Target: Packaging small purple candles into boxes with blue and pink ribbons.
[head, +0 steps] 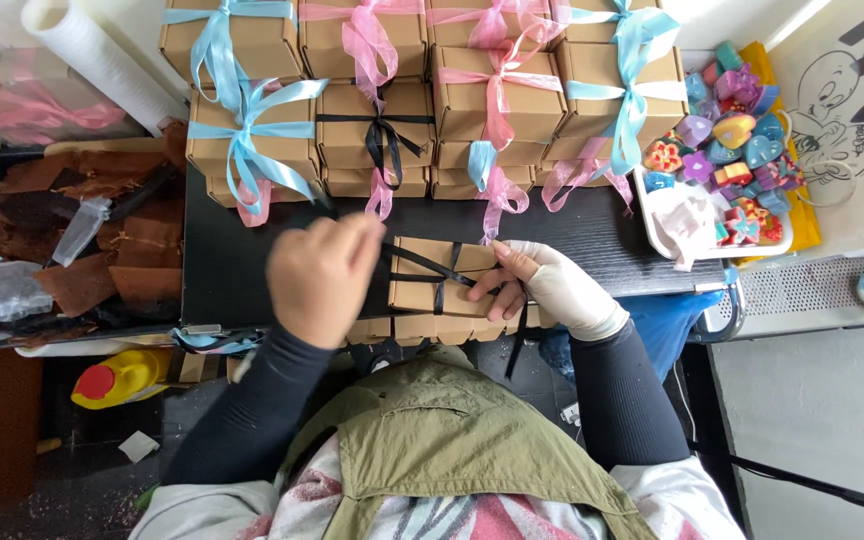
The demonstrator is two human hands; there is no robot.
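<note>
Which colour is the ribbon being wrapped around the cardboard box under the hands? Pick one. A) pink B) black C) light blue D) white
B: a black ribbon crosses the brown cardboard box that the left hand and the gloved right hand work on; the blue and pink ribbons are on the finished boxes stacked behind it.

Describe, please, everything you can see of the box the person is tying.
The box is plain brown cardboard, lying flat at the near edge of the black table. Thin black ribbon crosses its lid. The left hand pulls one ribbon end; the gloved right hand presses its right side. It appears to sit on similar boxes.
</note>
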